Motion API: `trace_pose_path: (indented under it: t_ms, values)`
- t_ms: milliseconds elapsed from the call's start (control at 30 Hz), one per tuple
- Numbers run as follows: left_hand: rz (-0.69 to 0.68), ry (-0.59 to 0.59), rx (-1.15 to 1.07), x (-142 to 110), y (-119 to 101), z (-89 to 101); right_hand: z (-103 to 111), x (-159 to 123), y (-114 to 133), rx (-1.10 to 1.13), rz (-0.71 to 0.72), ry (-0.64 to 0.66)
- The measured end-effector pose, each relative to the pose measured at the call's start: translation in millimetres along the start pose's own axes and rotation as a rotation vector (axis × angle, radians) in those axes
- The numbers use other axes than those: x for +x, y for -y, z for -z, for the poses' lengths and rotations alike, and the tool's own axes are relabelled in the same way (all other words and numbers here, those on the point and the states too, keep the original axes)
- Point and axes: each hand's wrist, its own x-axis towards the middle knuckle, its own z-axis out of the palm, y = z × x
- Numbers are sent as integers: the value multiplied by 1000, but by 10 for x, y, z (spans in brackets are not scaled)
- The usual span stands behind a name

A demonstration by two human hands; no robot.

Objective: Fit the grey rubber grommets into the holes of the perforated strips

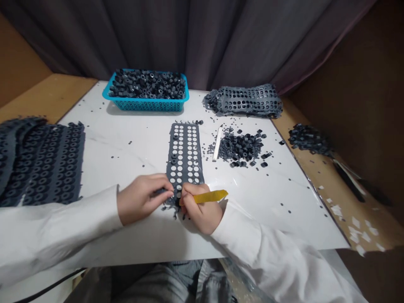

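A dark grey rubber strip [184, 153] full of round punched holes lies lengthwise on the white board [132, 143] in front of me. My left hand [143, 198] pinches the strip's near left edge, fingers closed on it. My right hand [202, 212] is wrapped round a yellow flat tool [210, 196], whose tip rests at the strip's near end. A few rubber rings still sit in the strip's left columns.
A blue basket [147, 103] of dark rings stands at the back. A loose pile of rings [241, 147] and a white stick [217, 143] lie to the right. Emptied strips [249, 100] sit at back right, unpunched sheets [41, 162] at left. Dark tools [350, 181] lie on the right wooden edge.
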Motion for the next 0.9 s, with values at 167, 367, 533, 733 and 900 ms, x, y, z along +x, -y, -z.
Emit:
trace_pose_path:
  t_ms: [167, 367, 533, 733, 900]
  values:
    - [459, -97, -407, 16, 25, 222, 0, -22, -30, 71, 10, 27]
    - [845, 35, -1196, -34, 98, 132, 55, -69, -26, 253, 70, -96]
    - [953, -42, -1556, -23, 42, 135, 105, -23, 0, 150, 124, -272]
    - [1009, -83, -1676, -22, 20, 121, 159, 47, -20, 2, 137, -274]
    - [1011, -97, -1698, -33, 22, 90, 198, 71, -33, -79, 138, -137]
